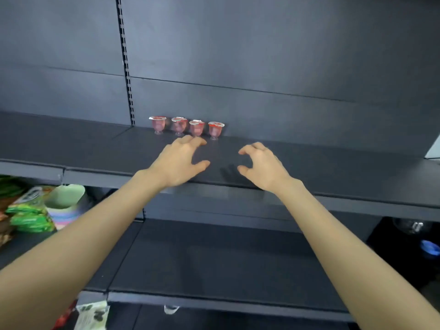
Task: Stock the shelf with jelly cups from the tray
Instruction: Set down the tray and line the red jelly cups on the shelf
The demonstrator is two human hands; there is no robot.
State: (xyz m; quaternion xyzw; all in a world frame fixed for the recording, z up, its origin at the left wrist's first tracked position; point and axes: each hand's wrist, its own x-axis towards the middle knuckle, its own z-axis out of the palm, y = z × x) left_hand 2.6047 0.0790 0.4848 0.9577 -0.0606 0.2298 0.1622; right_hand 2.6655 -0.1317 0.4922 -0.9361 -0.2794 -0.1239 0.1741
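our arms [100,232] reach over the shelf [345,170] — left hand [179,161] and right hand [263,166] curl loosely and hold nothing. four jelly cups [197,128] stand at the back, just past our left fingertips [201,141] — one bump could tip them.

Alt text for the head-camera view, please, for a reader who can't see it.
Four pink jelly cups of clear plastic with foil lids stand in a row at the back of a dark grey metal shelf. In front of them a person's left hand and right hand hover empty, fingers loosely curled.
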